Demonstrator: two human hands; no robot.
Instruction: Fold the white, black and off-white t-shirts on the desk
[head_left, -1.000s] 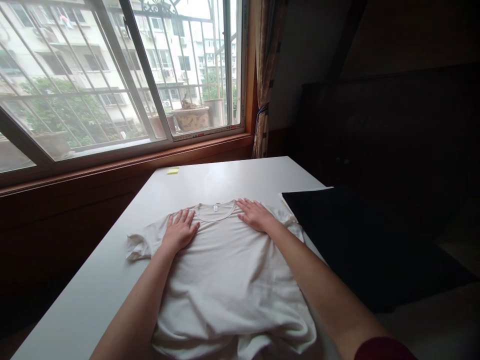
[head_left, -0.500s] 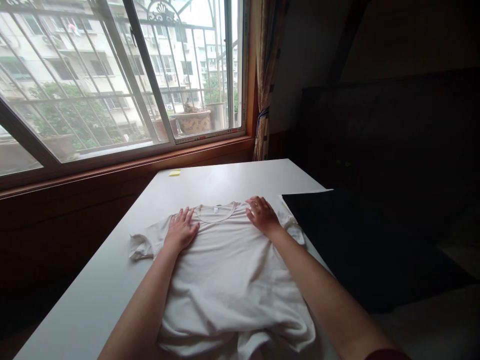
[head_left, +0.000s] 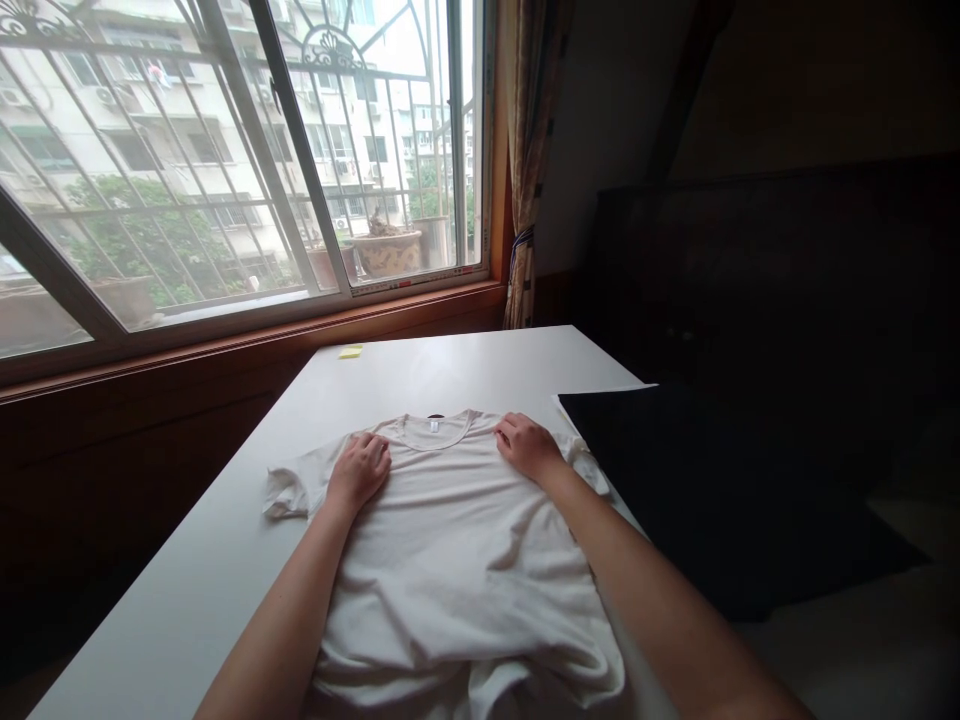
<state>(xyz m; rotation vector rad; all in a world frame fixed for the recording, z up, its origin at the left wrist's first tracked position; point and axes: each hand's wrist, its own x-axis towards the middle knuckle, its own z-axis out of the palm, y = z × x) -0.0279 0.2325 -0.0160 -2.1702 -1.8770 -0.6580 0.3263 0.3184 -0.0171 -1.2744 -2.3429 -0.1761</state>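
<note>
A white short-sleeved T-shirt [head_left: 450, 540] lies spread on the white table, neckline at the far side and wrinkled toward its near hem. My left hand [head_left: 359, 468] rests at the shirt's left shoulder, its fingers curled in and closed on the fabric. At the right shoulder my right hand [head_left: 527, 446] is closed too, fingertips bunched on the cloth beside the collar. A small label shows inside the neckline. Part of the right sleeve is hidden behind my right hand and forearm.
The white table [head_left: 187, 560] runs up toward the window [head_left: 375, 150]. A yellow sticky note [head_left: 350, 352] lies at its far left corner. A large dark sheet [head_left: 697, 480] overhangs the right edge. A tied curtain [head_left: 523, 250] hangs beyond.
My fingers, spread flatter on the shirt before, have curled in and closed on the shoulder fabric. Both hands have drawn slightly nearer to me.
</note>
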